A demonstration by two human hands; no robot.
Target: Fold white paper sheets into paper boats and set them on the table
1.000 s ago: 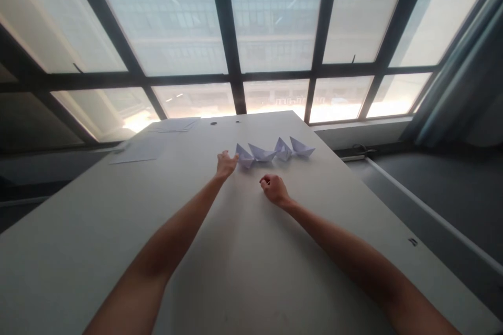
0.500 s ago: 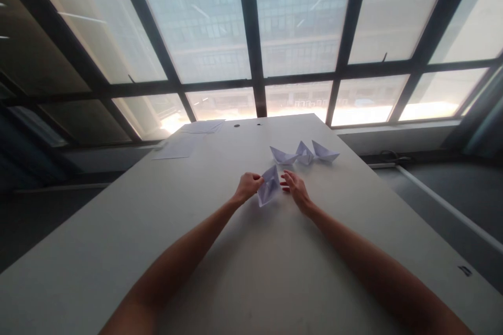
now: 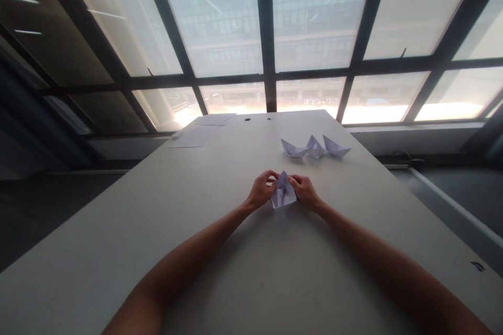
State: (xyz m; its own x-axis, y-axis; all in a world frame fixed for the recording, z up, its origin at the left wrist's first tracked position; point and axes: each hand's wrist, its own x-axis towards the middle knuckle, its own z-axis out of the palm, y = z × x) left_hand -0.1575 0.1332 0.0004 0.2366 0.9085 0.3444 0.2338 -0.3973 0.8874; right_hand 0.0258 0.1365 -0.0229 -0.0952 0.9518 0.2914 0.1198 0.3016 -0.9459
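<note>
A white folded paper boat [image 3: 283,194] sits between my two hands near the middle of the pale table [image 3: 220,251]. My left hand [image 3: 261,189] pinches its left side with curled fingers. On the boat's right side my right hand [image 3: 305,191] grips it the same way. Three more paper boats [image 3: 314,147] stand in a row farther back on the right, apart from my hands.
Flat paper sheets [image 3: 196,136] lie at the table's far left corner. Two small dark holes [image 3: 247,119] mark the far edge. A wall of large windows with dark frames [image 3: 267,36] rises behind the table. The table's right edge drops to a dark floor.
My left hand took the leftmost boat from the row and drew it toward me. My right hand opened, then closed on the boat's other side. The camera turned slightly left.
</note>
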